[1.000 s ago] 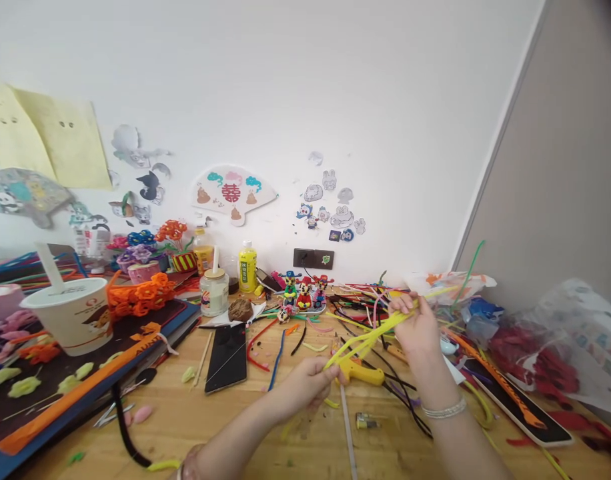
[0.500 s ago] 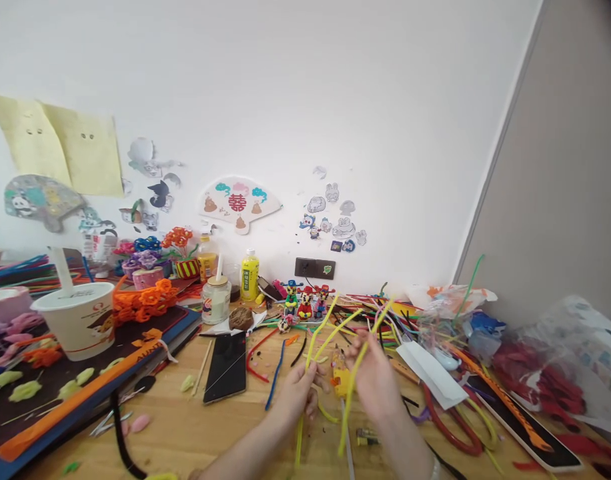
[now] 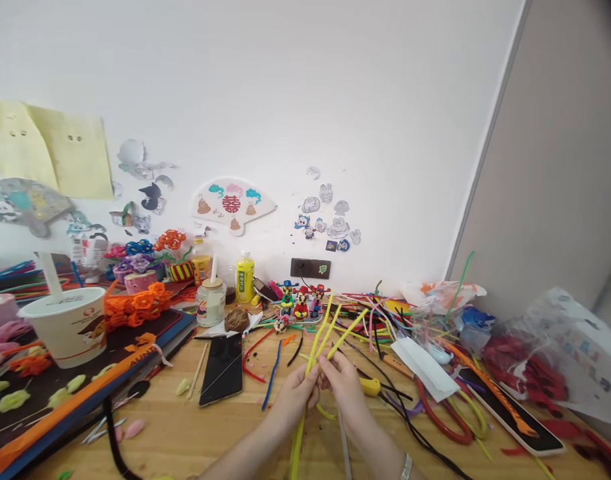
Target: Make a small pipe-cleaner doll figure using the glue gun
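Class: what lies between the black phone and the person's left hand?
In the head view, a bent red pipe cleaner and a blue pipe cleaner lie between the phone and the left hand.

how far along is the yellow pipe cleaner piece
Finished orange flowers sit at the left. In hand: the left hand and right hand pinch a bundle of yellow pipe cleaners together, its upper ends fanned out. Left, seemingly: most shaping, as the stems show no formed shape yet.
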`<state>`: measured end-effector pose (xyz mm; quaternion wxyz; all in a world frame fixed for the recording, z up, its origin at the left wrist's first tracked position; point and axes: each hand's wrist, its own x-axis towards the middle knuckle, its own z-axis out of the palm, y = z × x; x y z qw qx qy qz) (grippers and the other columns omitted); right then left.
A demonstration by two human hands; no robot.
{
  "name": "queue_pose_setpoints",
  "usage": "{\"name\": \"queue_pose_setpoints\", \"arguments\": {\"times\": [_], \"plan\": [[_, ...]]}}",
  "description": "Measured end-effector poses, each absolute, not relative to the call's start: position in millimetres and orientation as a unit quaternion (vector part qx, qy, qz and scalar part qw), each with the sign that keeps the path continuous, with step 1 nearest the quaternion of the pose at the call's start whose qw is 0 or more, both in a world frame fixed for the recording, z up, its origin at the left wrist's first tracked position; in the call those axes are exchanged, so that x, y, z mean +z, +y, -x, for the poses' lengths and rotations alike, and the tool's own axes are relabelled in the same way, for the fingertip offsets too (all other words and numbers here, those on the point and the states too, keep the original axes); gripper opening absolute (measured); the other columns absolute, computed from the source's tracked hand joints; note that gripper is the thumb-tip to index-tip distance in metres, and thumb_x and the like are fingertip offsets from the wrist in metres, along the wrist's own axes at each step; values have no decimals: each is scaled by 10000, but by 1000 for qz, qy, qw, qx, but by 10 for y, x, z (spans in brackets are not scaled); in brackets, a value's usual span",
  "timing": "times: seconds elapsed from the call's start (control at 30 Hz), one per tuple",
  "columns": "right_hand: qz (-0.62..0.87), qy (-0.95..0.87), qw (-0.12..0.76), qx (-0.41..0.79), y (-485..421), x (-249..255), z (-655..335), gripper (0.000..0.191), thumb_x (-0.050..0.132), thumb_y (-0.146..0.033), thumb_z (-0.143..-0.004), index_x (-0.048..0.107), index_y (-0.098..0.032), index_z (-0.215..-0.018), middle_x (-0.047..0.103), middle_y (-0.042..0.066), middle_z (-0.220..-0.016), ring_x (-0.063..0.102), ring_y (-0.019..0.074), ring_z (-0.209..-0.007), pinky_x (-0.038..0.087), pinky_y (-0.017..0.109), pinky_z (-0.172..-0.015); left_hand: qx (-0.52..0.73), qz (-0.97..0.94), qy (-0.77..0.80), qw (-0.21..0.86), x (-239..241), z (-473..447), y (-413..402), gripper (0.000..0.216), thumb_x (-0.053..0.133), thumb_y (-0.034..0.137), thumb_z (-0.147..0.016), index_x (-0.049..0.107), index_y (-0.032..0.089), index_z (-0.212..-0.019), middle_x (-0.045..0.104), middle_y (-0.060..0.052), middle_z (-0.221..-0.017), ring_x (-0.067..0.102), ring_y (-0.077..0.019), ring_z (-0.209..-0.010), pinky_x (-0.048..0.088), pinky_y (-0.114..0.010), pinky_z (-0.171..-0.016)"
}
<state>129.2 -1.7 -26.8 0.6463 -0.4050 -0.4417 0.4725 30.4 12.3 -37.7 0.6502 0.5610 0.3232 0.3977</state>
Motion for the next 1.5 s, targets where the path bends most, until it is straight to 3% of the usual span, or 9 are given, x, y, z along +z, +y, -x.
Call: {"name": "queue_pose_setpoints", "arguments": {"times": [0.23,0.37,0.57,0.7,0.8,0.93,1.27,1.5], "plan": [[415,-434,655,459,-42,-227,-1323,335,573,-506,-683,572,-179,-758,562,1,-663,504,129,-577,396,236,-530,324,-564,307,695,-301,-273,42,493,490,693,-561,352,224,-624,280,155,-307,173,-27,-235,209,-168,-281],[377,-412,671,488,-72,-114,-1383,324,571,-487,-701,579,-177,-798,571,1,-608,522,137,-573,390,238,-523,266,-577,303,710,-291,-261,-63,442,526,631,-603,368,218,-611,297,144,-328,180,-23,-242,215,-169,-284],[277,-348,727,524,-6,-19,-1585,265,613,-440,-682,552,-186,-728,413,-77,-423,416,101,-419,353,230,-444,195,-606,298,711,-268,-226,-109,432,501,629,-632,367,218,-620,290,138,-368,159,-24,-266,156,-174,-297],[235,-285,754,544,49,9,-1779,250,622,-413,-686,507,-191,-693,307,-113,-401,316,63,-371,345,206,-437,180,-599,298,722,-211,-156,-51,417,458,623,-668,357,220,-642,286,137,-384,160,-30,-293,133,-179,-329],[218,-262,770,540,89,8,-1943,240,590,-384,-725,466,-188,-663,256,-121,-405,224,46,-339,262,178,-375,167,-606,304,716,-176,-93,8,413,478,604,-667,365,208,-634,264,133,-404,143,-28,-329,91,-188,-353],[216,-251,785,524,129,0,-2109,210,538,-342,-768,442,-191,-657,238,-120,-409,167,47,-326,187,179,-344,175,-614,320,700,-175,-34,88,407,528,580,-641,398,194,-630,278,133,-402,168,-23,-315,86,-197,-347],[208,-255,792,514,86,56,-2021,196,554,-349,-755,458,-202,-669,315,-97,-464,299,66,-389,308,209,-430,222,-617,340,674,-223,-58,153,402,557,563,-611,461,177,-669,406,118,-407,289,-27,-279,180,-186,-324],[200,-284,760,549,68,-25,-1836,203,619,-351,-711,494,-192,-697,349,-94,-474,315,62,-416,329,204,-457,293,-597,396,634,-218,-27,229,407,553,572,-610,457,185,-691,392,126,-403,233,-14,-269,114,-171,-312]]}}
